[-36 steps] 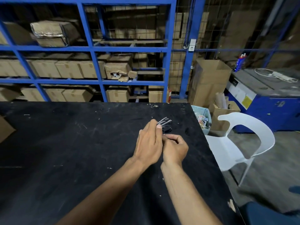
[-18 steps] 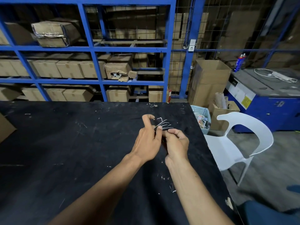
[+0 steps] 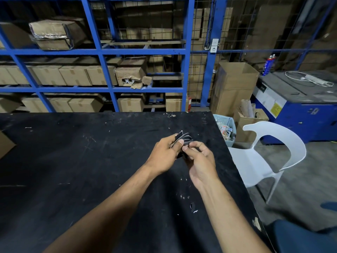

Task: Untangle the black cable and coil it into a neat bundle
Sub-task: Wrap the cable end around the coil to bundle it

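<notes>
Black cable (image 3: pixel 185 138) is a small looped bundle held above the black table (image 3: pixel 73 161), near its right edge. Left hand (image 3: pixel 164 154) thumb + fingers pinch loops; right hand (image 3: pixel 199 159) fingertips pinch bundle's lower side, hands touching.

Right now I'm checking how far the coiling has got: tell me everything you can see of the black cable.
The black cable is thin and glossy, its strands catching light as pale streaks. It is gathered into a small bundle of several curved loops fanned above the fingers. The left hand pinches it from the left, the right hand from the right, above the black table. Its ends and any plug are hidden.
</notes>
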Available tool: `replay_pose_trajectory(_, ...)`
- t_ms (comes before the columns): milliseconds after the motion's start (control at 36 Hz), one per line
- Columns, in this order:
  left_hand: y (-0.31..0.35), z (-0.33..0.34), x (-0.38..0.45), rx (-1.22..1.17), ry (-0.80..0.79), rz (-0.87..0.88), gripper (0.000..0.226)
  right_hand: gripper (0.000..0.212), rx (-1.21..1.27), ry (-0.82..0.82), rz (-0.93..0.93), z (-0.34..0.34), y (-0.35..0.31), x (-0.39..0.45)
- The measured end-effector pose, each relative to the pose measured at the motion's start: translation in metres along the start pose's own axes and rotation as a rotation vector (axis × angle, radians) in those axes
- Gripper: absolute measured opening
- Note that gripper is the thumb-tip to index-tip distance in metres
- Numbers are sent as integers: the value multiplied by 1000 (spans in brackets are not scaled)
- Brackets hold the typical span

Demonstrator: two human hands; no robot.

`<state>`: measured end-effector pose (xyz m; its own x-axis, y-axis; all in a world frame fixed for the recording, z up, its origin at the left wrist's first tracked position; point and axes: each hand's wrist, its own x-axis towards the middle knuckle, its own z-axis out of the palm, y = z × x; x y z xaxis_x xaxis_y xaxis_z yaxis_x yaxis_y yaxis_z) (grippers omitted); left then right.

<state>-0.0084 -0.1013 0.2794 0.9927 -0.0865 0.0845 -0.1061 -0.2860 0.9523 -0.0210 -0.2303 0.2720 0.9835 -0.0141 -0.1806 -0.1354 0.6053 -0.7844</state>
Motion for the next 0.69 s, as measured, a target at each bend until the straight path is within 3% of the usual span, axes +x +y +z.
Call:
replay_pose_trajectory(111, -1, -6, 4, 20, 78, -20, 37, 21, -142, 25, -58, -4, -4, -1)
replay_pose_trajectory(222, -2, -10, 8, 26, 41, -70, 24, 23, -378, 74, -173, -5, -1, -2)
replay_pose_trajectory(361, 2, -11, 9, 123, 8, -90, 27, 28, -645, 78, -472, -2, 1, -6)
replay_pose_trajectory(444, 1, -15, 12, 149, -39, -80, 30, 31, -656, -19, -501, -3, -2, -6)
replay_pose_trajectory(528, 3, -18, 11, 91, -63, -99, 47, 33, -616, -68, -467, -7, -6, -4)
replay_pose_trajectory(694, 7, -24, 12, 29, -85, -148, 42, 36, -579, -165, -477, -10, -9, 1)
